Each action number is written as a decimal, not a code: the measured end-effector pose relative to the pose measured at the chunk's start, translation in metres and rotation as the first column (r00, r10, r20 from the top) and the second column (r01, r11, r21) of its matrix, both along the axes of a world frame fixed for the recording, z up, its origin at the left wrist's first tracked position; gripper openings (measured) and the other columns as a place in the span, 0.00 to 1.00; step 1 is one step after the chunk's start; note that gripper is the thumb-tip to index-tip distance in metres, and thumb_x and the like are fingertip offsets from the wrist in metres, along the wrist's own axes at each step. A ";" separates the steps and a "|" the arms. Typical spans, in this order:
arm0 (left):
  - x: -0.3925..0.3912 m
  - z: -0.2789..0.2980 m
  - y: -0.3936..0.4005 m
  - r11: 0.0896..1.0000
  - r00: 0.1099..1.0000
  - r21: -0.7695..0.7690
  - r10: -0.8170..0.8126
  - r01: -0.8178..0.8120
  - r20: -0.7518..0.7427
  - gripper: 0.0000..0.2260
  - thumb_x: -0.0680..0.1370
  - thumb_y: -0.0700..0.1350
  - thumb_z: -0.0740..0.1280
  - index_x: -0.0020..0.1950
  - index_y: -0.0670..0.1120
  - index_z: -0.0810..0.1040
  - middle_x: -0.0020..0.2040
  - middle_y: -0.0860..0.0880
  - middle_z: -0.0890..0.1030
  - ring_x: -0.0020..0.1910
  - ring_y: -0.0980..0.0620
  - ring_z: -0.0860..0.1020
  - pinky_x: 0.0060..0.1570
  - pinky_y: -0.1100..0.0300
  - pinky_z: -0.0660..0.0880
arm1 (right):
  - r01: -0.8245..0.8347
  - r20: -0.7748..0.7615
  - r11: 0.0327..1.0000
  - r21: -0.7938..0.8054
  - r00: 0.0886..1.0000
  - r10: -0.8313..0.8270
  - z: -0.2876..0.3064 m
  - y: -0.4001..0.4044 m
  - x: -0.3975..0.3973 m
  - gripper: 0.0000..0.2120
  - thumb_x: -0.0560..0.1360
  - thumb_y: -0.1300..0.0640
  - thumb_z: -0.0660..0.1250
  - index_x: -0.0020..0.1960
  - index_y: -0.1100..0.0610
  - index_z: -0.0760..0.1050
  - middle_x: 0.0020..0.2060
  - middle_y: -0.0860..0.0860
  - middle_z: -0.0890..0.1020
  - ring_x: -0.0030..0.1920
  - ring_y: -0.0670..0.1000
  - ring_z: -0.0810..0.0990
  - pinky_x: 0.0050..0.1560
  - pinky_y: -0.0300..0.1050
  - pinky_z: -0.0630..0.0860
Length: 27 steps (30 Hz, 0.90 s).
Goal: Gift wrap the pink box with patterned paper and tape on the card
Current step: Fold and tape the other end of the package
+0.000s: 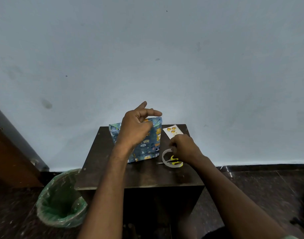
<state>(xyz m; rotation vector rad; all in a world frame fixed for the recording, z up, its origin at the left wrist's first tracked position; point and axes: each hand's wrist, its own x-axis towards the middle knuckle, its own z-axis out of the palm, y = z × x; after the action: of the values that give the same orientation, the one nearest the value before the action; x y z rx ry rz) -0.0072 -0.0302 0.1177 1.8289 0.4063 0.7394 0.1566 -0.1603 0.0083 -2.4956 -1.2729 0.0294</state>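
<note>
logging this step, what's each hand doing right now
Left hand: open, fingers spread, resting on the wrapped box.
Right hand: fingers curled at the tape roll; grip cannot be told.

Glossy patterned paper [147, 145], dark wooden table [140, 176], seemingly clear plastic tape [166, 158]

No legible text anywhere.

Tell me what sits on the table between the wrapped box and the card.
Nothing. In the head view, only a bare strip of dark table separates the wrapped box from the card. The tape roll and scissors lie nearer the camera, under the right hand.
</note>
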 end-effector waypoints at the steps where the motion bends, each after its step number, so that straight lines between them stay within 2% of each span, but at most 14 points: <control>1: -0.001 0.001 -0.001 1.000 1.000 0.008 0.001 -0.001 -0.004 0.27 0.73 0.27 0.64 0.51 0.58 0.89 0.78 0.49 0.75 0.69 0.66 0.77 0.68 0.62 0.75 | 0.017 0.008 0.997 0.079 1.000 -0.017 0.003 0.000 -0.001 0.10 0.75 0.62 0.70 0.54 0.53 0.87 0.50 0.51 0.87 0.52 0.53 0.84 0.47 0.46 0.78; 3: -0.002 0.003 -0.002 1.000 1.000 0.029 -0.004 0.004 -0.006 0.27 0.73 0.27 0.63 0.52 0.57 0.89 0.79 0.46 0.74 0.64 0.72 0.78 0.61 0.72 0.75 | 0.051 -0.032 0.927 0.371 0.999 -0.042 0.016 -0.001 -0.010 0.09 0.75 0.61 0.72 0.52 0.52 0.87 0.48 0.46 0.87 0.47 0.47 0.84 0.47 0.44 0.79; 4: -0.002 0.004 -0.003 0.999 1.000 0.034 -0.004 0.005 -0.004 0.27 0.73 0.27 0.63 0.52 0.56 0.89 0.79 0.47 0.73 0.63 0.72 0.78 0.60 0.74 0.75 | 0.067 -0.070 0.840 0.538 0.997 -0.034 0.026 0.000 -0.017 0.08 0.75 0.62 0.72 0.51 0.52 0.87 0.46 0.45 0.87 0.45 0.44 0.83 0.46 0.41 0.78; 5: -0.002 0.004 -0.004 0.999 1.000 0.037 -0.001 0.001 0.000 0.27 0.73 0.26 0.63 0.53 0.55 0.89 0.80 0.48 0.72 0.62 0.71 0.78 0.60 0.73 0.75 | 0.083 -0.121 0.732 0.676 0.993 -0.002 0.036 -0.001 -0.024 0.08 0.75 0.63 0.73 0.50 0.53 0.86 0.46 0.44 0.87 0.45 0.43 0.83 0.45 0.37 0.78; 7: -0.002 0.002 -0.004 0.999 1.000 0.045 0.006 -0.006 0.008 0.27 0.74 0.26 0.62 0.53 0.55 0.89 0.81 0.51 0.70 0.63 0.69 0.79 0.64 0.67 0.77 | 0.115 -0.245 0.590 0.799 0.959 0.144 0.054 -0.002 -0.034 0.11 0.75 0.64 0.74 0.56 0.54 0.84 0.50 0.46 0.87 0.49 0.45 0.85 0.45 0.34 0.79; 9: -0.002 0.001 -0.004 0.999 1.000 0.053 0.011 -0.012 0.018 0.27 0.74 0.26 0.62 0.54 0.56 0.89 0.81 0.52 0.70 0.65 0.68 0.79 0.64 0.66 0.78 | 0.091 -0.328 0.580 0.810 0.890 0.318 0.059 -0.002 -0.039 0.19 0.74 0.62 0.77 0.64 0.52 0.81 0.56 0.47 0.85 0.56 0.49 0.84 0.48 0.40 0.82; 11: -0.001 -0.002 -0.004 0.998 0.999 0.055 0.007 -0.008 0.031 0.28 0.74 0.27 0.63 0.55 0.57 0.88 0.81 0.51 0.70 0.69 0.66 0.77 0.65 0.66 0.77 | 0.050 -0.352 0.611 0.790 0.853 0.386 0.055 -0.001 -0.041 0.24 0.73 0.62 0.79 0.68 0.52 0.79 0.60 0.48 0.84 0.58 0.51 0.84 0.47 0.43 0.83; 14: -0.001 -0.006 -0.004 0.996 0.999 0.084 0.002 -0.006 0.045 0.27 0.74 0.28 0.65 0.59 0.58 0.87 0.82 0.51 0.69 0.69 0.66 0.77 0.70 0.62 0.75 | 0.051 -0.336 0.621 0.782 0.874 0.351 0.050 0.004 -0.042 0.20 0.74 0.63 0.77 0.65 0.52 0.82 0.59 0.46 0.84 0.54 0.51 0.84 0.45 0.49 0.83; 16: -0.001 -0.009 -0.008 0.988 0.998 0.146 0.039 -0.046 0.050 0.25 0.74 0.30 0.68 0.59 0.57 0.87 0.82 0.51 0.70 0.70 0.66 0.75 0.66 0.70 0.74 | 0.095 -0.354 0.602 0.793 0.876 0.328 0.048 0.007 -0.043 0.17 0.74 0.65 0.76 0.61 0.51 0.84 0.56 0.45 0.85 0.52 0.51 0.84 0.47 0.57 0.85; 18: 0.001 -0.012 -0.013 0.979 0.991 0.165 0.108 -0.119 0.077 0.22 0.74 0.30 0.69 0.57 0.54 0.89 0.81 0.51 0.71 0.70 0.63 0.76 0.62 0.74 0.74 | 0.130 -0.378 0.591 0.796 0.870 0.318 0.050 0.009 -0.045 0.17 0.74 0.65 0.76 0.60 0.52 0.83 0.54 0.45 0.85 0.52 0.51 0.84 0.49 0.59 0.84; 20: 0.002 -0.017 -0.021 0.974 0.980 0.142 0.165 -0.179 0.109 0.22 0.73 0.29 0.68 0.54 0.54 0.90 0.80 0.52 0.72 0.70 0.61 0.78 0.70 0.64 0.74 | 0.151 -0.398 0.583 0.798 0.859 0.321 0.050 0.011 -0.047 0.17 0.74 0.66 0.75 0.61 0.52 0.83 0.53 0.45 0.86 0.52 0.50 0.84 0.49 0.60 0.84; 22: 0.003 -0.021 -0.025 0.970 0.974 0.133 0.190 -0.206 0.125 0.23 0.72 0.29 0.68 0.53 0.55 0.90 0.80 0.52 0.72 0.70 0.61 0.78 0.79 0.54 0.66 | 0.158 -0.405 0.578 0.801 0.853 0.328 0.049 0.012 -0.047 0.17 0.74 0.66 0.75 0.61 0.52 0.83 0.53 0.45 0.86 0.52 0.51 0.84 0.50 0.60 0.84; 24: 0.004 -0.022 -0.025 0.965 0.970 0.133 0.209 -0.225 0.125 0.23 0.71 0.29 0.69 0.53 0.55 0.90 0.79 0.52 0.73 0.70 0.62 0.77 0.83 0.57 0.55 | 0.176 -0.425 0.577 0.797 0.843 0.330 0.050 0.012 -0.047 0.17 0.74 0.66 0.75 0.60 0.53 0.83 0.52 0.45 0.86 0.52 0.51 0.84 0.50 0.60 0.84; 27: 0.005 -0.022 -0.026 0.961 0.966 0.125 0.231 -0.245 0.118 0.23 0.72 0.29 0.69 0.52 0.56 0.89 0.79 0.53 0.74 0.72 0.63 0.75 0.84 0.56 0.52 | 0.187 -0.440 0.578 0.794 0.834 0.335 0.050 0.011 -0.046 0.17 0.74 0.66 0.76 0.61 0.53 0.83 0.52 0.45 0.86 0.52 0.51 0.84 0.49 0.58 0.85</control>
<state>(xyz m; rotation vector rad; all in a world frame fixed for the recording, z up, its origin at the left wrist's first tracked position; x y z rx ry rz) -0.0020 -0.0564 0.0954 1.8814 0.5257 1.0454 0.1105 -0.1489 0.0583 -1.4392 -0.8377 0.1393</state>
